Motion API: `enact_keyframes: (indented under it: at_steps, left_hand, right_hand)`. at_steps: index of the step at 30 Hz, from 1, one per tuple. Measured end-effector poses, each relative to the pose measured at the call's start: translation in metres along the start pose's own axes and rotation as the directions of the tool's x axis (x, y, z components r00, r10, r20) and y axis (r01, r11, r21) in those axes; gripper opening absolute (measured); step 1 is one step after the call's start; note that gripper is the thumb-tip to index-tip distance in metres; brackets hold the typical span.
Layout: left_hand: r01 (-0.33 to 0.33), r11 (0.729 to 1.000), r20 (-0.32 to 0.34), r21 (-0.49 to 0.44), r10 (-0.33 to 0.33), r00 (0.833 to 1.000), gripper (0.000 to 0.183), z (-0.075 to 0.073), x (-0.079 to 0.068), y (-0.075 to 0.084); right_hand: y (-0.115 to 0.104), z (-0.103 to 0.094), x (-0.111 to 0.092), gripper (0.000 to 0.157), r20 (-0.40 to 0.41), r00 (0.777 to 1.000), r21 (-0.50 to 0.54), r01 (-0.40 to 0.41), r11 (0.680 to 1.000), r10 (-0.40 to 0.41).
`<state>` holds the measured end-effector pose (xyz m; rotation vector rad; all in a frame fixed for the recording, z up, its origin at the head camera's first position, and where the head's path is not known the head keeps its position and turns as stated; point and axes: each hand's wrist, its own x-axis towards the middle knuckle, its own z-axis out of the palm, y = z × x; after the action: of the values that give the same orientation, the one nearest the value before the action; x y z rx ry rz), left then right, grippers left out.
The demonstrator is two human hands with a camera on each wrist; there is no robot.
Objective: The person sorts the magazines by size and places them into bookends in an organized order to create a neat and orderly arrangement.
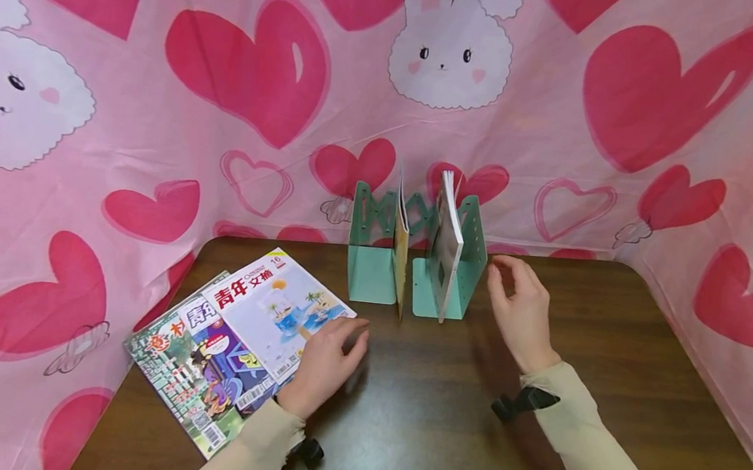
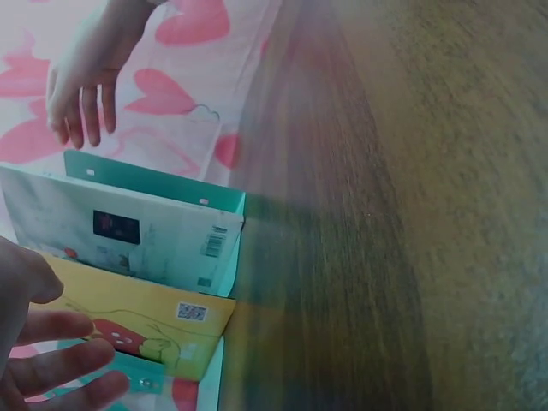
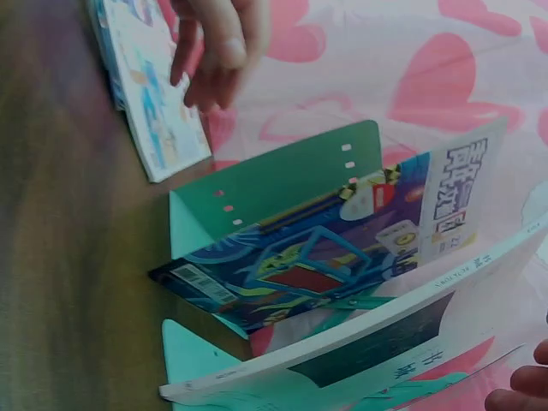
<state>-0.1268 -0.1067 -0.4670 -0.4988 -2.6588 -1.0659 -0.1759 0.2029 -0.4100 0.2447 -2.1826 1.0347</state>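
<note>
A green metal bookend rack (image 1: pixel 372 276) stands at the back of the table, its two end plates joined by a folding lattice. Upright inside it are a thin magazine with a yellow back cover (image 2: pixel 145 317) and a purple front (image 3: pixel 325 257), and a thicker white magazine (image 1: pixel 446 245) near the right plate. My right hand (image 1: pixel 522 309) is just right of that plate, fingers loosely bent around nothing. Fingers relaxed, my left hand (image 1: pixel 326 366) hovers by the right edge of a magazine with a beach picture (image 1: pixel 296 318), the top one of a fanned pile.
Lower in the pile show a purple-covered magazine (image 1: pixel 227 372) and a green-covered one (image 1: pixel 166 366). The dark wooden table (image 1: pixel 426 429) reaches back to a pink cloth backdrop (image 1: pixel 347 111) printed with hearts and rabbits. Each wrist wears a black strap (image 1: pixel 523 404).
</note>
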Motion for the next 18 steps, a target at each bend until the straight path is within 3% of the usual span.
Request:
enact_keyframes:
  at_steps: [18]
  left_hand:
    - [-0.014, 1.000, 0.011, 0.013, 0.014, 1.000, 0.029, 0.000, -0.004, 0.002]
  right_hand:
    - [0.005, 0.016, 0.030, 0.034, 0.153, 0.982, 0.005, -0.112, 0.994, 0.110]
